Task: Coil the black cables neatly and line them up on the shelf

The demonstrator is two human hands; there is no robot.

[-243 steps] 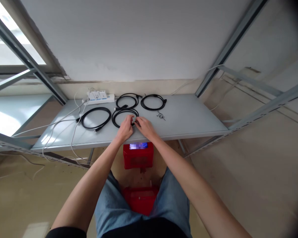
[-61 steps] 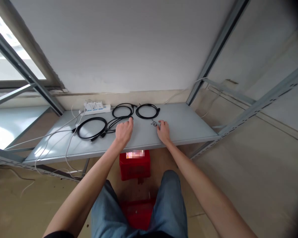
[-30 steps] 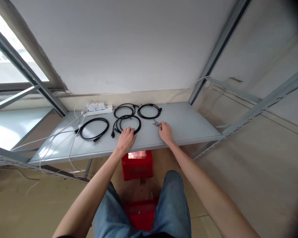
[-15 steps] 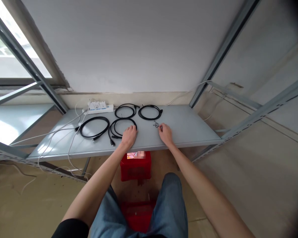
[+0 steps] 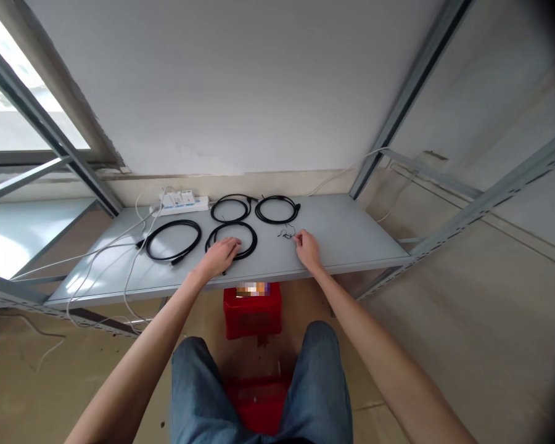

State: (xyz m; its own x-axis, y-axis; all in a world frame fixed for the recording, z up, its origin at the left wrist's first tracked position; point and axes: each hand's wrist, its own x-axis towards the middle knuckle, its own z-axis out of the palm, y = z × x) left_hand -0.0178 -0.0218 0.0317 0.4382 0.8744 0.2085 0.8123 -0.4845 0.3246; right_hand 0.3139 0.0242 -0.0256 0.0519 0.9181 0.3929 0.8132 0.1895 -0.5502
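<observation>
four coils of black cable lie on a grey steel shelf point(image 5: 342, 237), and at the far left white cables point(image 5: 97, 250) run from a white power strip point(image 5: 179, 202) across the shelf and over its edge, where a passing forearm could snag them and tug the strip. next along, the left coil point(image 5: 172, 222) sits just beside the left hand point(image 5: 219, 256), whose grip is open: the palm lies flat, with the fingers spread over the near side of the front coil point(image 5: 235, 223), pressing on it without closing. that coil rests close to the shelf's front edge, so a careless drag could push a cable end over the lip toward the red plastic crate point(image 5: 252, 311) below, or catch the neighbouring coil. behind it sits the rear coil point(image 5: 231, 196), with the right coil point(image 5: 277, 197) just beside it; their ends lie close enough to hook together if either is lifted roughly. further right, the right hand point(image 5: 308, 248) rests with its fingers curled just by a thin black wire point(image 5: 287, 234), a small loose tangle. whether that grip is pinching the wire cannot be told, and so fine a strand could easily snarl or be flicked aside by a hurried finger.
</observation>
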